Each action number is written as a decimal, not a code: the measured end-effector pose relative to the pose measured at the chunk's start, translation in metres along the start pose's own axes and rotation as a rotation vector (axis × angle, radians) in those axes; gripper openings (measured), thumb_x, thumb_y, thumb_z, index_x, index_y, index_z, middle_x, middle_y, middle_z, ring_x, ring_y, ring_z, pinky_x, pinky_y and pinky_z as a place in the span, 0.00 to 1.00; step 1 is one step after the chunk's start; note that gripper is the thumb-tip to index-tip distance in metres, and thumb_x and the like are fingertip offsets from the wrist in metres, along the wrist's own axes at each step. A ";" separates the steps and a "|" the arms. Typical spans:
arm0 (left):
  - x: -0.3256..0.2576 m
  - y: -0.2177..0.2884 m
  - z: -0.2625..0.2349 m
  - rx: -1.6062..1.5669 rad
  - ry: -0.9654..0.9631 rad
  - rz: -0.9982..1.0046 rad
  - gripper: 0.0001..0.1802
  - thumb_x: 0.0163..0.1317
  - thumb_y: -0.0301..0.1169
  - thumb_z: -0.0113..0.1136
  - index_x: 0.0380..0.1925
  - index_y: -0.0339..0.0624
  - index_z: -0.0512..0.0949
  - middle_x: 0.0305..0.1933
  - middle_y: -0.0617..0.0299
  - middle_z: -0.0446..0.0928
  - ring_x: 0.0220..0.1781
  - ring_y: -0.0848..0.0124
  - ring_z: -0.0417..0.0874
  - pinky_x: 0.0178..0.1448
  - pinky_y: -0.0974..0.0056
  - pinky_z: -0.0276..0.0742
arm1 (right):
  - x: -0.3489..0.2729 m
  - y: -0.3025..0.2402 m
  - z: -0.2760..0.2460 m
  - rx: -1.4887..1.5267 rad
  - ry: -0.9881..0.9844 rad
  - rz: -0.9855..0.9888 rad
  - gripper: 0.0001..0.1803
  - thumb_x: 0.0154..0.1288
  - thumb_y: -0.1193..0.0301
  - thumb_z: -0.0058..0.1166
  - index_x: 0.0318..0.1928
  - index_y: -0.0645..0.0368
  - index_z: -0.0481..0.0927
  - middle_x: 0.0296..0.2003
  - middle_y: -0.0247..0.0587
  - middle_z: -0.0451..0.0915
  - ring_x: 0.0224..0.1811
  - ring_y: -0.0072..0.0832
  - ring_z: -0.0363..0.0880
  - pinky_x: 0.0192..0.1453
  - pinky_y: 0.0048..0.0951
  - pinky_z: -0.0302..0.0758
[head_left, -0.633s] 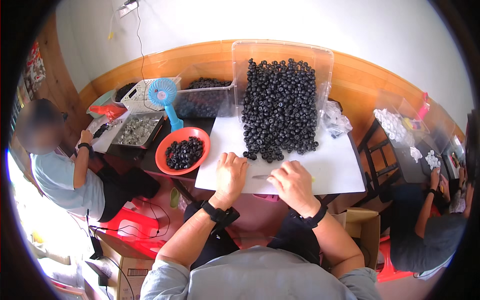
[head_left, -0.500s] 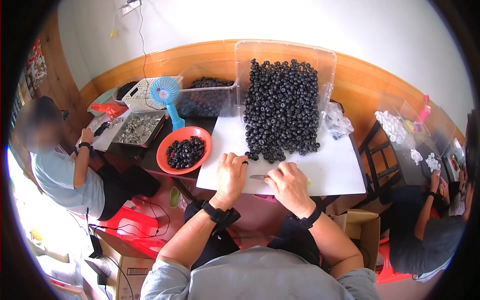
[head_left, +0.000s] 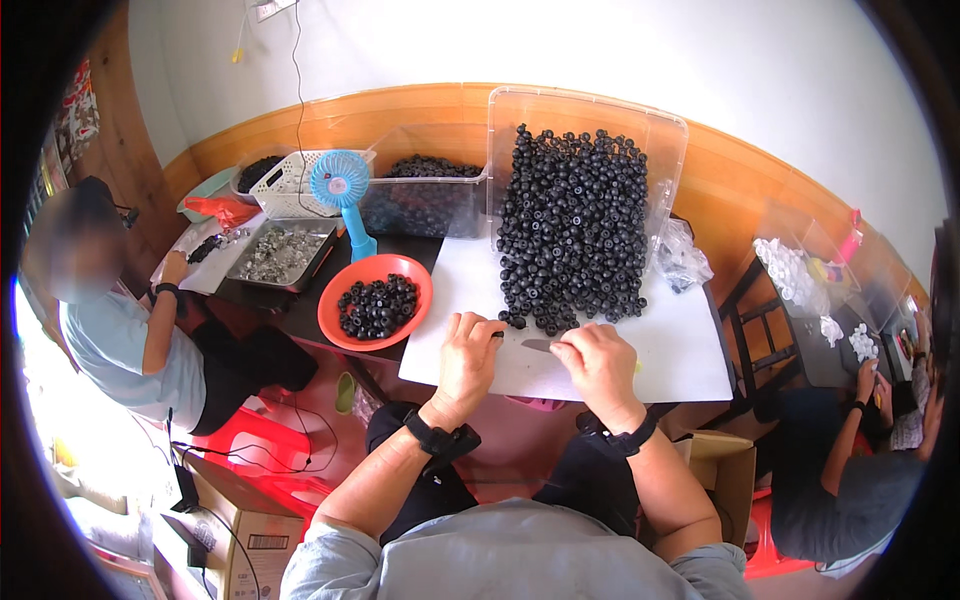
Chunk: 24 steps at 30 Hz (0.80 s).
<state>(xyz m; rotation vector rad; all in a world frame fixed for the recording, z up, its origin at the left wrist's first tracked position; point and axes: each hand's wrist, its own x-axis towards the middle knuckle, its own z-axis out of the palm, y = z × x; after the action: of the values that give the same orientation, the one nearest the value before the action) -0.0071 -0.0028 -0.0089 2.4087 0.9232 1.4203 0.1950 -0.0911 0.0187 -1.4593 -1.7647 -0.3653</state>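
Observation:
My left hand (head_left: pixel 466 355) is closed, pinching a small black rounded part (head_left: pixel 498 334) between thumb and fingertips above the white board (head_left: pixel 680 372). Facing it, my right hand (head_left: pixel 602 366) grips a small knife (head_left: pixel 538 345); its short blade points left towards the black part, with a small gap between them. The knife's handle is hidden in my fingers. Just beyond both hands, a heap of similar black parts (head_left: pixel 575 225) with holes spills from a tilted clear plastic bin (head_left: pixel 668 150). An orange bowl (head_left: pixel 326 312) holding more black parts stands left of my left hand.
Behind the bowl stand a blue fan (head_left: pixel 340 180), another clear bin (head_left: pixel 430 212) of black parts and a metal tray (head_left: pixel 318 238). A plastic bag (head_left: pixel 682 255) lies right of the heap. One person (head_left: pixel 135 335) sits at left; others work at right.
The view has shifted slightly. My right hand has drawn the knife a little to the right, widening the gap to my left hand. The left hand still pinches its black part.

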 end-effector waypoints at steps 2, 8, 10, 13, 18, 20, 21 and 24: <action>0.002 0.005 -0.005 -0.107 0.032 -0.003 0.13 0.61 0.20 0.65 0.46 0.37 0.84 0.40 0.57 0.79 0.43 0.59 0.78 0.48 0.57 0.77 | 0.000 0.001 0.002 0.109 0.046 0.070 0.08 0.64 0.64 0.68 0.32 0.52 0.84 0.28 0.38 0.81 0.32 0.41 0.82 0.35 0.41 0.77; 0.006 0.007 -0.013 -1.123 -0.109 -0.703 0.13 0.73 0.21 0.57 0.54 0.31 0.82 0.44 0.60 0.83 0.41 0.75 0.80 0.45 0.69 0.76 | 0.001 -0.002 0.003 0.322 -0.059 0.346 0.14 0.66 0.60 0.69 0.31 0.57 0.85 0.23 0.38 0.83 0.23 0.33 0.81 0.30 0.35 0.74; 0.004 0.013 -0.015 -1.230 -0.173 -0.709 0.13 0.74 0.21 0.57 0.54 0.30 0.82 0.44 0.58 0.83 0.42 0.73 0.81 0.45 0.67 0.77 | 0.007 -0.002 -0.003 0.397 -0.069 0.411 0.16 0.66 0.59 0.69 0.31 0.58 0.85 0.22 0.37 0.82 0.22 0.30 0.80 0.29 0.33 0.72; 0.002 0.019 -0.016 -1.316 -0.212 -0.741 0.13 0.74 0.21 0.57 0.55 0.31 0.82 0.45 0.57 0.83 0.43 0.71 0.81 0.46 0.66 0.77 | 0.008 -0.003 0.000 0.496 -0.031 0.466 0.18 0.67 0.57 0.70 0.31 0.59 0.85 0.18 0.35 0.80 0.20 0.23 0.76 0.28 0.29 0.70; 0.000 0.018 -0.013 -1.388 -0.220 -0.743 0.15 0.74 0.21 0.57 0.58 0.31 0.81 0.47 0.55 0.83 0.43 0.69 0.81 0.47 0.64 0.77 | 0.002 -0.010 0.003 0.370 -0.032 0.401 0.18 0.65 0.56 0.71 0.30 0.57 0.85 0.20 0.37 0.82 0.21 0.29 0.80 0.27 0.31 0.72; -0.002 0.018 -0.012 -1.373 -0.232 -0.725 0.15 0.74 0.21 0.57 0.58 0.31 0.81 0.47 0.55 0.83 0.43 0.69 0.80 0.47 0.64 0.77 | 0.000 -0.008 0.007 0.373 -0.025 0.403 0.17 0.65 0.56 0.71 0.30 0.56 0.85 0.20 0.38 0.82 0.21 0.30 0.81 0.27 0.32 0.73; -0.002 0.018 -0.012 -1.373 -0.230 -0.730 0.16 0.74 0.21 0.57 0.59 0.31 0.81 0.47 0.55 0.83 0.44 0.69 0.80 0.47 0.64 0.77 | -0.001 -0.007 0.008 0.376 -0.018 0.399 0.17 0.64 0.56 0.71 0.30 0.56 0.85 0.20 0.38 0.82 0.21 0.32 0.81 0.26 0.33 0.73; -0.002 0.021 -0.013 -1.358 -0.233 -0.732 0.16 0.75 0.20 0.56 0.59 0.32 0.81 0.47 0.56 0.82 0.44 0.69 0.80 0.48 0.64 0.77 | -0.001 -0.008 0.009 0.351 0.000 0.367 0.17 0.64 0.56 0.71 0.29 0.56 0.84 0.19 0.38 0.81 0.20 0.33 0.80 0.26 0.34 0.72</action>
<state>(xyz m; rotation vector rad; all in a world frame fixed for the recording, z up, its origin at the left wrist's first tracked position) -0.0100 -0.0220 0.0063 1.0143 0.4052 0.9025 0.1837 -0.0883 0.0139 -1.4801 -1.4323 0.1298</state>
